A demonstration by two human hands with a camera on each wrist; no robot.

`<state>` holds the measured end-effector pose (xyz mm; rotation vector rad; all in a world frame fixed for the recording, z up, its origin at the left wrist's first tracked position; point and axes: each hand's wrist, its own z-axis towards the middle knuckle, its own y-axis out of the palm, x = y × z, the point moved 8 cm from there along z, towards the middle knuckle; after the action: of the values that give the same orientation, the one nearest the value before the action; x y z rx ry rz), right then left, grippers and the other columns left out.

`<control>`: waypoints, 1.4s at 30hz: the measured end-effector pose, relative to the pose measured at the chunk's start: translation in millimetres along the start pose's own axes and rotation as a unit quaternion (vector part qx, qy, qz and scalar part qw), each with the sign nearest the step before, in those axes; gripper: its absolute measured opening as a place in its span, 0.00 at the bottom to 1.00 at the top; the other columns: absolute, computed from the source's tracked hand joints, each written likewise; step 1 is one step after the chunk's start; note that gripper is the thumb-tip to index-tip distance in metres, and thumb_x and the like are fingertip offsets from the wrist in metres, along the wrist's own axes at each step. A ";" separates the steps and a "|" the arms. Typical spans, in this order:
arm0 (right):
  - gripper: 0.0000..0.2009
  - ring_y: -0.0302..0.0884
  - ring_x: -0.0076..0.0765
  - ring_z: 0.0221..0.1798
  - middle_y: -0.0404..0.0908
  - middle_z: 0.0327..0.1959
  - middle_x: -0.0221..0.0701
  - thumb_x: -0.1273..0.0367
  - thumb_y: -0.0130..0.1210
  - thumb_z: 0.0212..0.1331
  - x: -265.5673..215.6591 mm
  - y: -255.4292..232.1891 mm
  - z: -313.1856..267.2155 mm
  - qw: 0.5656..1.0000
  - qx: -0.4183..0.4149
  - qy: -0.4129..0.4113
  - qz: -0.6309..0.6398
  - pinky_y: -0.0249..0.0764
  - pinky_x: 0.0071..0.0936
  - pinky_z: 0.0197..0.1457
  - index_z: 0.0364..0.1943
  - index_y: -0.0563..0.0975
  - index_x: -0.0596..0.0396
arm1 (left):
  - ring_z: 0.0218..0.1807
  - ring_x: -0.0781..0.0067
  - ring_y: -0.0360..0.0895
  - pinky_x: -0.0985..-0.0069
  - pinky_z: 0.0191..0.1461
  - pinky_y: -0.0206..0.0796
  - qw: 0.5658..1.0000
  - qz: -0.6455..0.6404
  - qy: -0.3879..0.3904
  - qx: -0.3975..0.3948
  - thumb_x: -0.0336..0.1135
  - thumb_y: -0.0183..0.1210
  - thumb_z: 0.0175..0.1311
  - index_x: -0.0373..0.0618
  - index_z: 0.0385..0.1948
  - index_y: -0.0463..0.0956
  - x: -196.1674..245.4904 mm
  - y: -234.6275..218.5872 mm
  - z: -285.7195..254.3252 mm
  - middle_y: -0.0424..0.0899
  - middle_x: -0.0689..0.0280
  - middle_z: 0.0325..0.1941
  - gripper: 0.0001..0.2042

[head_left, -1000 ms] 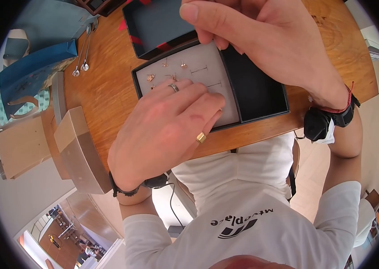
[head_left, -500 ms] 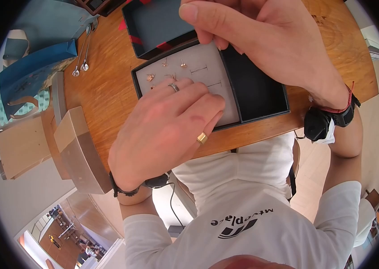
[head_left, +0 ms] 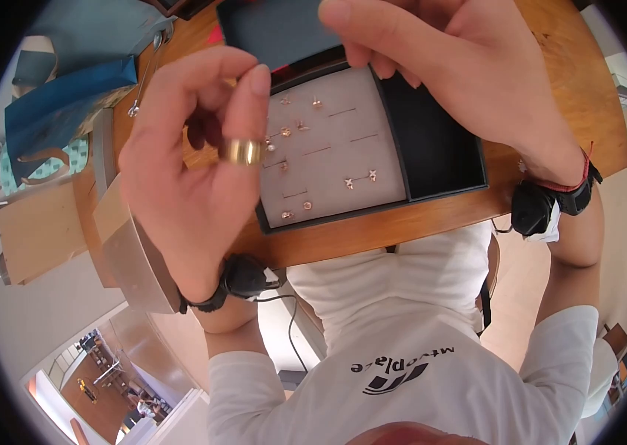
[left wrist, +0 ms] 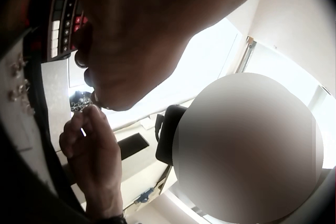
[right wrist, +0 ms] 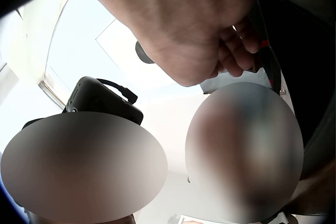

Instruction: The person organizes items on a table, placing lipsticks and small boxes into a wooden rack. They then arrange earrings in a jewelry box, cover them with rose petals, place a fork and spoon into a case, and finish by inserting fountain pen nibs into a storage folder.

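My left hand (head_left: 195, 152), a wide gold ring on it, is raised at the left edge of the jewellery box. Its index finger is bent, the tip close to the thumb tip. Opposite, my right hand (head_left: 458, 70) hovers over the upper right of the box, thumb forward, fingers bent. I cannot tell whether a small thing is pinched in either hand. Several small earrings sit in the grey pad (head_left: 343, 152), among them two X-shaped earrings (head_left: 350, 183) at one slit. Other slits in the pad hold nothing. A black compartment (head_left: 439, 163) adjoins the pad.
Behind the pad leans the dark box lid (head_left: 276, 33). At the left stand a blue paper bag (head_left: 69, 93) and a brown cardboard box (head_left: 47, 230), with a long-handled spoon (head_left: 152, 59) near the bag. The wooden table's front edge (head_left: 343, 241) runs close below the box.
My left hand has lifted off the pad and moved left and up, uncovering the lower earrings and the X-shaped pair. My right hand keeps nearly the same pose. The head view has shifted slightly.
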<state>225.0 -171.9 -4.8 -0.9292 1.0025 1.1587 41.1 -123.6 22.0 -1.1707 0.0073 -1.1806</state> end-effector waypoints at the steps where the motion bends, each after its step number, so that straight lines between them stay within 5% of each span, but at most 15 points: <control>1: 0.04 0.74 0.11 0.31 0.83 0.31 0.24 0.75 0.59 0.75 1.0 -0.2 0.3 1.000 -0.005 0.008 0.004 0.69 0.14 0.33 0.42 0.79 0.63 | 0.35 0.85 0.74 0.82 0.38 0.64 0.999 0.019 -0.041 -0.009 0.28 0.67 0.73 0.45 0.44 0.87 -10.5 -1.6 6.5 0.86 0.73 0.38 0.04; 3: 0.04 0.74 0.11 0.31 0.83 0.31 0.24 0.75 0.59 0.75 0.8 2.4 0.1 1.000 -0.002 0.001 -0.006 0.69 0.14 0.33 0.42 0.79 0.63 | 0.33 0.81 0.75 0.80 0.38 0.66 0.998 0.052 0.015 -0.034 0.28 0.68 0.71 0.43 0.45 0.86 -23.6 8.4 10.4 0.85 0.69 0.35 0.05; 5: 0.04 0.74 0.11 0.31 0.83 0.31 0.24 0.75 0.59 0.75 1.3 2.4 -0.8 1.000 0.003 -0.006 -0.017 0.69 0.14 0.33 0.42 0.79 0.63 | 0.38 0.56 0.81 0.65 0.43 0.73 0.986 0.054 0.101 -0.121 0.29 0.68 0.67 0.42 0.42 0.85 -20.2 27.4 6.7 0.83 0.58 0.35 0.06; 6: 0.04 0.74 0.11 0.31 0.82 0.31 0.24 0.75 0.59 0.75 1.8 1.8 -0.5 1.000 -0.002 -0.012 -0.019 0.69 0.14 0.33 0.42 0.79 0.63 | 0.44 0.47 0.79 0.58 0.48 0.72 0.984 0.050 0.082 -0.147 0.29 0.67 0.67 0.41 0.42 0.84 -19.6 33.0 3.6 0.82 0.55 0.38 0.06; 7: 0.04 0.74 0.11 0.31 0.82 0.31 0.24 0.75 0.59 0.75 1.4 1.9 -0.4 1.000 -0.006 -0.018 -0.021 0.69 0.14 0.33 0.42 0.79 0.64 | 0.44 0.47 0.79 0.58 0.48 0.72 0.984 0.051 0.082 -0.147 0.29 0.67 0.67 0.41 0.42 0.84 -17.7 33.7 3.3 0.82 0.55 0.38 0.06; 9: 0.04 0.74 0.11 0.31 0.82 0.30 0.23 0.75 0.59 0.75 -0.1 1.6 -1.1 0.999 0.002 -0.017 -0.027 0.69 0.14 0.33 0.42 0.79 0.64 | 0.34 0.64 0.78 0.71 0.40 0.72 0.975 0.063 0.138 -0.160 0.27 0.68 0.69 0.40 0.46 0.85 -6.7 37.0 1.1 0.81 0.60 0.35 0.07; 19: 0.04 0.72 0.11 0.29 0.80 0.28 0.23 0.75 0.60 0.75 -2.0 3.5 -2.4 0.998 0.003 -0.017 -0.068 0.67 0.15 0.31 0.41 0.79 0.62 | 0.37 0.65 0.80 0.74 0.43 0.72 0.971 0.060 0.170 -0.158 0.25 0.68 0.69 0.41 0.44 0.84 -2.5 40.0 0.1 0.80 0.61 0.35 0.06; 22: 0.04 0.73 0.14 0.30 0.80 0.28 0.25 0.74 0.61 0.74 -8.9 3.7 -3.4 0.990 -0.038 -0.072 -0.112 0.69 0.16 0.32 0.42 0.79 0.62 | 0.38 0.77 0.80 0.80 0.43 0.70 0.990 0.004 0.080 -0.114 0.27 0.67 0.72 0.40 0.45 0.85 -1.4 29.3 2.4 0.83 0.68 0.36 0.05; 24: 0.05 0.75 0.16 0.30 0.81 0.28 0.26 0.73 0.61 0.73 -14.7 9.1 -5.3 0.990 -0.040 -0.046 -0.131 0.70 0.18 0.33 0.43 0.79 0.62 | 0.40 0.85 0.77 0.84 0.44 0.68 0.990 -0.132 -0.057 -0.011 0.29 0.66 0.76 0.38 0.47 0.85 -17.5 15.0 3.2 0.85 0.72 0.39 0.06; 28: 0.06 0.79 0.24 0.33 0.83 0.31 0.31 0.73 0.63 0.72 -24.8 14.7 -3.3 0.989 -0.047 -0.030 -0.137 0.76 0.23 0.38 0.45 0.80 0.62 | 0.39 0.87 0.76 0.86 0.43 0.66 0.956 -0.285 -0.071 0.015 0.31 0.66 0.77 0.36 0.48 0.85 -21.7 8.5 3.7 0.85 0.72 0.38 0.08; 42: 0.08 0.83 0.23 0.34 0.88 0.35 0.32 0.69 0.64 0.71 -26.9 23.7 -10.0 0.978 -0.106 -0.063 -0.167 0.78 0.22 0.39 0.48 0.83 0.59 | 0.35 0.87 0.73 0.86 0.40 0.61 0.946 -0.305 -0.097 -0.050 0.37 0.65 0.78 0.39 0.47 0.85 -17.0 18.8 -1.6 0.85 0.71 0.34 0.10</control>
<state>197.5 -184.9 16.5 -1.1301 0.5986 1.0358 45.8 -114.3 -1.2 -1.4266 -0.4818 -1.6092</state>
